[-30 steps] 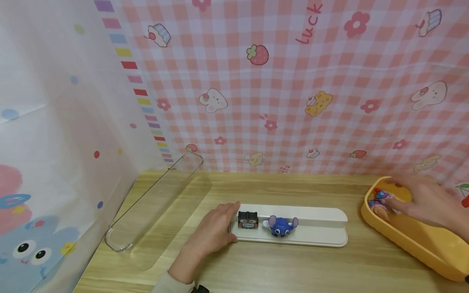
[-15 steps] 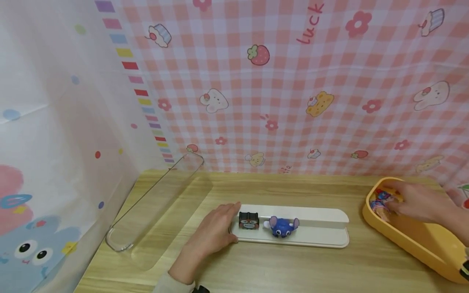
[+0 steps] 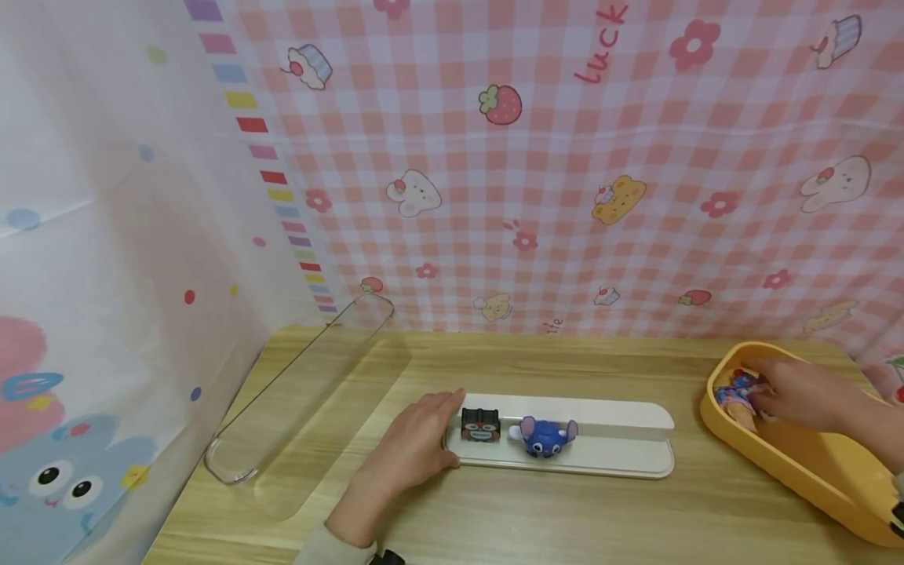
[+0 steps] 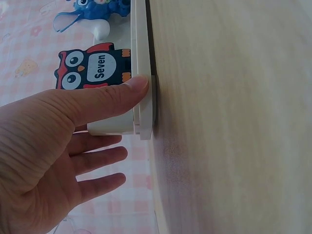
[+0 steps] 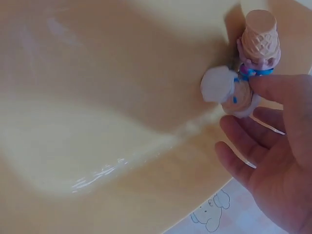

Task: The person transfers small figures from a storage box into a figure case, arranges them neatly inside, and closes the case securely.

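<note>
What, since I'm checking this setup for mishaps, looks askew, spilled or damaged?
Nothing looks spilled or damaged. Mildly odd: the long, clear, round-ended plastic cover lies slanted on the pale wood-grain table, apart from the long white plastic base, which sits nearly parallel to the table's back edge.

Behind the wood-grain worktop (image 3: 537, 514) hangs a pink-and-white gingham cloth (image 3: 452, 141) printed with strawberries (image 3: 504, 106), cupcakes (image 3: 311, 67) and flowers (image 3: 695, 44). Coloured blocks (image 3: 252, 125) run down its left edge. To the left, a white dotted cloth (image 3: 78, 290) bears a blue cartoon figure (image 3: 65, 485). The light is soft.
</note>
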Demonstrator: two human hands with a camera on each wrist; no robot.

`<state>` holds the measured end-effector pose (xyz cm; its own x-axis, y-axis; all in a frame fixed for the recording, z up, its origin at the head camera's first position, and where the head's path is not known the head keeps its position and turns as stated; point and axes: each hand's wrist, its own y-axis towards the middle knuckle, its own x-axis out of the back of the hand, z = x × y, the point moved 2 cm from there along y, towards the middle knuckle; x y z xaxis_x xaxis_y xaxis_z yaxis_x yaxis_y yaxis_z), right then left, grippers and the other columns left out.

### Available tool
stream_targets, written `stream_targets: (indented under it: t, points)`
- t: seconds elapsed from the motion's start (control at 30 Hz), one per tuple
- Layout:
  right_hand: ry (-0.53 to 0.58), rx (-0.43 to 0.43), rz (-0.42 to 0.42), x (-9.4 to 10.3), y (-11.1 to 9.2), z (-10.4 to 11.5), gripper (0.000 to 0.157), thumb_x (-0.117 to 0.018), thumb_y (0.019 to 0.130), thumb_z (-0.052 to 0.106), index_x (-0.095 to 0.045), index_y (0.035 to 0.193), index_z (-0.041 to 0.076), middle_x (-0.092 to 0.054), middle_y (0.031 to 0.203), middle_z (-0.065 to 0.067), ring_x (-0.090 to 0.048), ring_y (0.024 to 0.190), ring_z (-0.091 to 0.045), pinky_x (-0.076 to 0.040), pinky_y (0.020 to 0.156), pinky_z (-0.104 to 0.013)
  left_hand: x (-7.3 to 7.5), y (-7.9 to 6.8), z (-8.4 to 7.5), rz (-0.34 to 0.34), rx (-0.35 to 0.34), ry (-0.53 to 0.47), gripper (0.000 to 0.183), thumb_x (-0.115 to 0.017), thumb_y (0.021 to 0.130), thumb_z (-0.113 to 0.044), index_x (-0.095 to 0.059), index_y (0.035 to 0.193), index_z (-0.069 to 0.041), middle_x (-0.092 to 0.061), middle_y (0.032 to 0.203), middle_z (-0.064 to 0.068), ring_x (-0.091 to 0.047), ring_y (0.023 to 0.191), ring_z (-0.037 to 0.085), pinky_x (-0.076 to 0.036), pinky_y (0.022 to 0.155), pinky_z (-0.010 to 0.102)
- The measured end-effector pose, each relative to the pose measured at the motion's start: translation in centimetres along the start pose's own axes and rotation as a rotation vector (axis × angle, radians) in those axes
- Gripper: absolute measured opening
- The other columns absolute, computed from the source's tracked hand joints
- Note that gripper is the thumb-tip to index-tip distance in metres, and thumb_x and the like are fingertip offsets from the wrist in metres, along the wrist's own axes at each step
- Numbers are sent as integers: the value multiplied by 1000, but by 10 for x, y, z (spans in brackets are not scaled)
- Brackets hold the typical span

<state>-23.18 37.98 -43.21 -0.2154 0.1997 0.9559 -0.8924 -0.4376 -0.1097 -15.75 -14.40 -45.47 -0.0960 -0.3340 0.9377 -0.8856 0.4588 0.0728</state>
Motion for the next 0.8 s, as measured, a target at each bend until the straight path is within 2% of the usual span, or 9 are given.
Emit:
stream_targets:
  t: [0.17,0.23,0.33,0.53,0.8]
  points:
    - [43,-108,87,0,-5,-4,51,-66,90,10,-53,130,-19,-48,64,5,-41,52,-9,-34,51,-25,0,0,-1,0,4,-3,96,-98,72,-14,-49,153,3,-60,145,18,-56,134,34,-47,112,50]
    - [45,-145,137,0,-6,-5,58,-66,90,15,-51,130,-25,-51,63,4,-43,53,-11,-36,54,-27,0,0,-1,-1,5,-5,96,-98,72,-14,-49,153,3,-60,145,19,-56,134,34,-47,112,50]
    - [29,-158,174,1,-7,-8,59,-67,90,19,-53,126,-26,-57,67,4,-49,59,-14,-42,61,-30,0,0,-1,-1,3,-6,96,-98,72,-14,-48,153,3,-60,145,19,-56,134,34,-47,112,50]
    - [25,-126,152,0,-8,-13,52,-73,88,22,-61,115,-21,-65,76,3,-55,68,-14,-51,66,-32,-1,0,0,0,2,-7,97,-97,72,-14,-48,153,3,-59,146,19,-55,135,34,-47,112,50]
    - [74,-133,119,-5,-10,-18,48,-75,85,18,-61,113,-19,-68,85,-2,-58,75,-16,-52,66,-30,0,0,-1,-4,-6,8,96,-98,72,-15,-49,152,3,-60,145,18,-56,134,33,-48,111,49]
